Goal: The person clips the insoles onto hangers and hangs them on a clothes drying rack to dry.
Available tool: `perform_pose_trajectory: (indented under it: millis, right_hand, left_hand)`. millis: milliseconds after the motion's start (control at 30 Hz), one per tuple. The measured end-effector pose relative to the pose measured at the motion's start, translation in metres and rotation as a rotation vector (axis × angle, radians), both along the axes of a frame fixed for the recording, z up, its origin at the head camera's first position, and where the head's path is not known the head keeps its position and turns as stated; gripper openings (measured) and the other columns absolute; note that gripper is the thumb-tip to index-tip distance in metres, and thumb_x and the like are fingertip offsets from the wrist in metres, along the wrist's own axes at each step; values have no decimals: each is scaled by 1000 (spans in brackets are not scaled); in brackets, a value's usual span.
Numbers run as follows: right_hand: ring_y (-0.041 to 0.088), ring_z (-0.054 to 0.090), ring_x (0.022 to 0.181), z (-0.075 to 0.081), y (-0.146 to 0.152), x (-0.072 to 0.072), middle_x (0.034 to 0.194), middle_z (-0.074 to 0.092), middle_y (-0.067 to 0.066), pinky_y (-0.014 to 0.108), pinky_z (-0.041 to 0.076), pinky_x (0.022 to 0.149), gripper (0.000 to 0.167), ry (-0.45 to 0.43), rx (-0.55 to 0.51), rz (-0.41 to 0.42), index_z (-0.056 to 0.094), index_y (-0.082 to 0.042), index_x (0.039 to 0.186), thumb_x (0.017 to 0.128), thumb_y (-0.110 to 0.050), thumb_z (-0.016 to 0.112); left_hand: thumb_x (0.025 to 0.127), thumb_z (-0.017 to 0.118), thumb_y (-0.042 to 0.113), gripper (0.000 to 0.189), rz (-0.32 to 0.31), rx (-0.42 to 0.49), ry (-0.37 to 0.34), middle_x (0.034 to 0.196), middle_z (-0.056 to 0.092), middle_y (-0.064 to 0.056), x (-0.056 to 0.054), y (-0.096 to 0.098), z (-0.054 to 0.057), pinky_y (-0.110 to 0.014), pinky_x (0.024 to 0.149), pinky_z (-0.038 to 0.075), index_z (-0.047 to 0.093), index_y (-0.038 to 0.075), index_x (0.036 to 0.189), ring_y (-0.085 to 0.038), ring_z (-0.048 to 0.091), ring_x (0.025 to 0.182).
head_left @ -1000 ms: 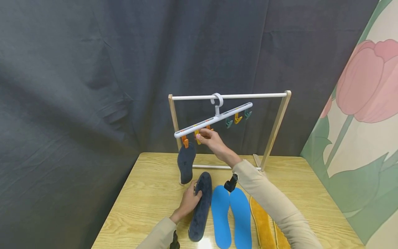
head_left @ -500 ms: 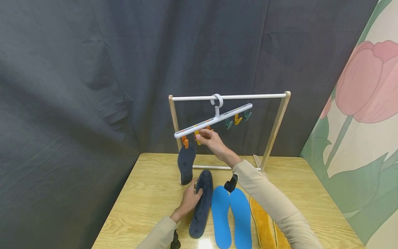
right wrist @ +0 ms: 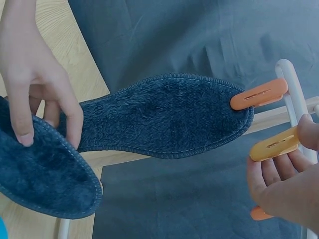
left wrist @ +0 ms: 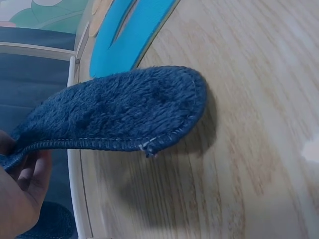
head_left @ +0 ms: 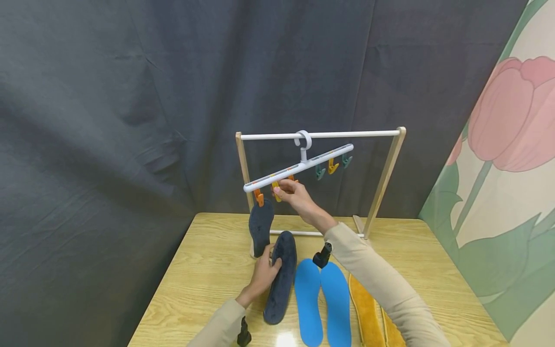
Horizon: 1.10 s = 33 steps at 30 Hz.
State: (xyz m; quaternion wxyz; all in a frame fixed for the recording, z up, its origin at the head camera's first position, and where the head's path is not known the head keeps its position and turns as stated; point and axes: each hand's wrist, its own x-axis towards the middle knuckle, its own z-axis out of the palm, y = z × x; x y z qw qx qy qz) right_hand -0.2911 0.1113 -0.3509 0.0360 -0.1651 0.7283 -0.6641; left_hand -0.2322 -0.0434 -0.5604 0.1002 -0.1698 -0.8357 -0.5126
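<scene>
My left hand (head_left: 263, 273) grips a dark blue fuzzy insole (head_left: 281, 284) by its edge, thumb on top. In the left wrist view, the far end of this insole (left wrist: 134, 107) stands above the table with a shadow below it. Up at the white hanger (head_left: 299, 167), my right hand (head_left: 298, 196) pinches a yellow clip (right wrist: 275, 144) between thumb and fingers; whether its mouth is spread cannot be seen. Left of that, an orange clip (right wrist: 259, 93) bites the top of a matching hanging insole (right wrist: 174, 115), just behind my left hand.
The hanger hooks over the white bar (head_left: 351, 134) of a wooden-legged rack (head_left: 383, 185). Its right half carries green and yellow clips (head_left: 333, 166). Two blue insoles (head_left: 310, 303) and yellow fuzzy insoles (head_left: 366, 313) lie on the table (head_left: 195, 270), partly under my right forearm.
My left hand has lifted the dark insole slightly up and forward, towards the rack. My right hand keeps its pinch on the yellow clip, almost unmoved.
</scene>
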Motion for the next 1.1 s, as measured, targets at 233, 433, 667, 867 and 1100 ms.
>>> perform_pose_trajectory:
  millis: [233, 433, 667, 867, 1100]
  right_hand:
    - [36, 53, 122, -1, 0, 0, 127, 57, 22, 36, 44, 103, 42, 19, -12, -12, 48, 4, 140, 103, -12, 55]
    - [36, 54, 121, 0, -1, 0, 128, 56, 22, 37, 43, 104, 43, 26, 2, -11, 47, 3, 142, 102, -13, 56]
    - [36, 54, 121, 1, 1, 1, 128, 56, 22, 36, 43, 104, 44, 22, 10, -8, 46, 3, 142, 103, -14, 56]
    - [36, 54, 120, 0, 2, 0, 127, 57, 22, 36, 43, 104, 44, 28, 2, -1, 46, 4, 142, 103, -13, 56]
    - [38, 53, 120, -1, 0, 1, 128, 56, 23, 37, 43, 104, 45, 40, 8, 15, 44, 6, 142, 103, -13, 55]
  left_hand:
    - [96, 61, 6, 46, -3, 31, 27, 89, 63, -8, -3, 0, 5, -22, 43, 38, 48, -1, 139, -3, 37, 43]
    - [96, 61, 6, 44, 1, 51, 68, 95, 65, -13, -5, -1, 8, -21, 43, 36, 49, 0, 138, -1, 34, 42]
    - [96, 62, 6, 42, 6, 70, 122, 94, 66, -13, -8, 2, 13, -21, 42, 35, 50, 1, 137, -1, 33, 41]
    - [97, 61, 8, 44, 7, 59, 137, 82, 62, -3, -10, 8, 20, -21, 42, 35, 48, 4, 139, -1, 34, 43]
    - [96, 62, 7, 44, 9, 62, 136, 89, 64, -5, -11, 13, 19, -21, 43, 38, 50, 4, 138, -1, 39, 46]
